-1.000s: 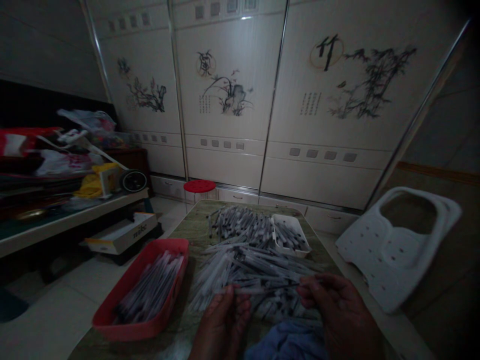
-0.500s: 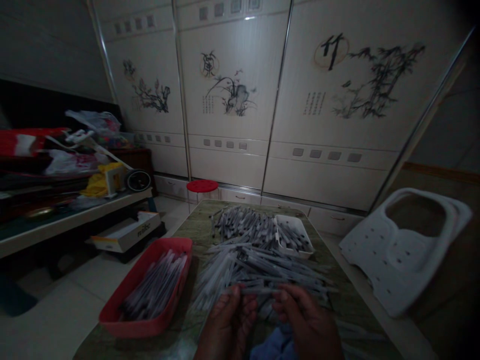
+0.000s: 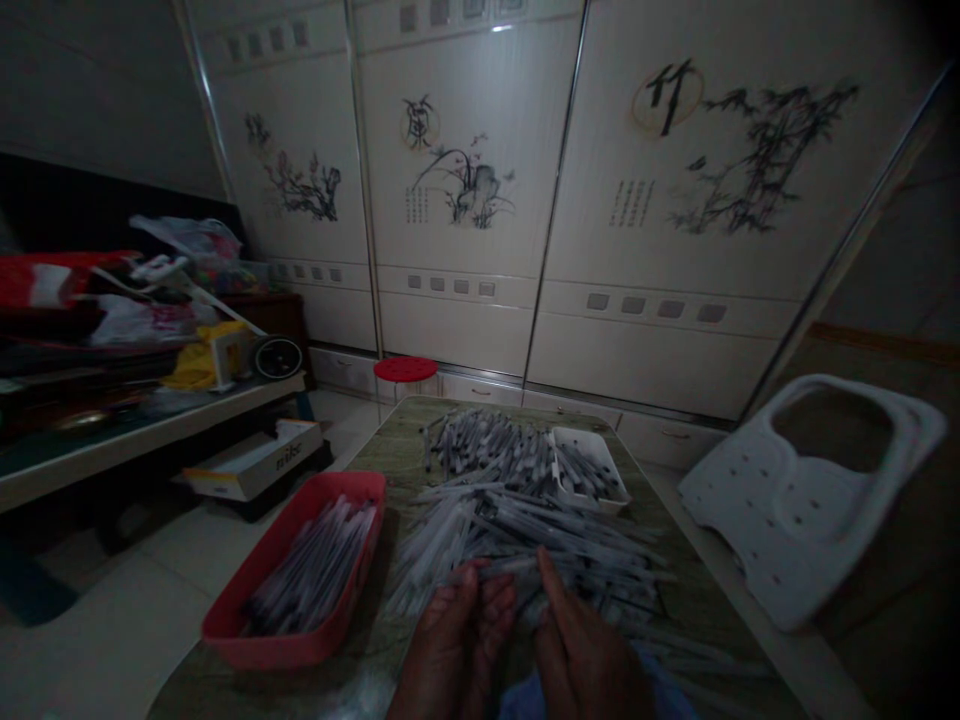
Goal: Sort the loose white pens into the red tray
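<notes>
A red stool [image 3: 405, 369] stands before painted wardrobe doors [image 3: 465, 250].

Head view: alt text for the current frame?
The left hand and right hand meet at the near edge of a pile of slim grey pen-like sticks on a table. A red tray holding more sits at the left, a small white tray at the pile's far right.

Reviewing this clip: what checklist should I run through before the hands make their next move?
1. Both hands in view: ok; left hand and right hand side by side at the near edge of the pen pile.
2. Grip on a single pen: cannot tell; too dark.
3. Room in the red tray: ok; partly filled with pens.
4. Whole red tray on the table: cannot tell; it sits at the left edge.
5. Hands clear of the white tray: ok; it lies beyond the pile.
</notes>
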Available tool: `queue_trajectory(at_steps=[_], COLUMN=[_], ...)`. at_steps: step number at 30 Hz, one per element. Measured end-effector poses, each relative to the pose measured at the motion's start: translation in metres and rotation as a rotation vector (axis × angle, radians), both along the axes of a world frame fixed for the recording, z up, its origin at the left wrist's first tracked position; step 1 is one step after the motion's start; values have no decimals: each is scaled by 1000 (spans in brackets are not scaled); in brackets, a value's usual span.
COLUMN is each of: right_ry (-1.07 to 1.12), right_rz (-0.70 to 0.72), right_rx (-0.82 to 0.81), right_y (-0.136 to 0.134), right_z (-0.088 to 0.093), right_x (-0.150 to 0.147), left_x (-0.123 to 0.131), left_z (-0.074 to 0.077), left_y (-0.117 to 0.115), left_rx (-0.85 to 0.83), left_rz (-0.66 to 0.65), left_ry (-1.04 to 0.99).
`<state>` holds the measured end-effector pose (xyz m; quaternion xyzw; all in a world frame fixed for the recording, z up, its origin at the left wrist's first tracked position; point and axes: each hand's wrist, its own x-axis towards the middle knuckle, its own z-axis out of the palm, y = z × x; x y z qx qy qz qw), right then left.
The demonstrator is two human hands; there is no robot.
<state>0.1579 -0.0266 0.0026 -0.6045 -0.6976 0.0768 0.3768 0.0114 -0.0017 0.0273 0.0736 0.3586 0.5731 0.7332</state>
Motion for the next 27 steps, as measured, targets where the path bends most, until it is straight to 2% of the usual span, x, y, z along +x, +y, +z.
queue_trajectory(at_steps=[4, 6, 9, 15, 22, 27], right_ry=[130, 225, 254, -44, -270, -347], right_rz=[-32, -104, -139, -126, -153, -172], right_rx=[-83, -117, -106, -271, -336, -317], right_y=[-2, -1, 4, 10, 12, 13], right_z=[10, 18, 26, 27, 22, 16], right_x=[3, 11, 30, 47, 26, 15], left_x=[-2, -4, -7, -14, -18, -20], left_z=[3, 5, 6, 1, 0, -1], left_y=[2, 2, 4, 7, 9, 9], left_rx=[25, 34, 30, 26, 36, 38], left_rz=[19, 38, 67, 82, 87, 80], left_ry=[47, 70, 85, 75, 90, 104])
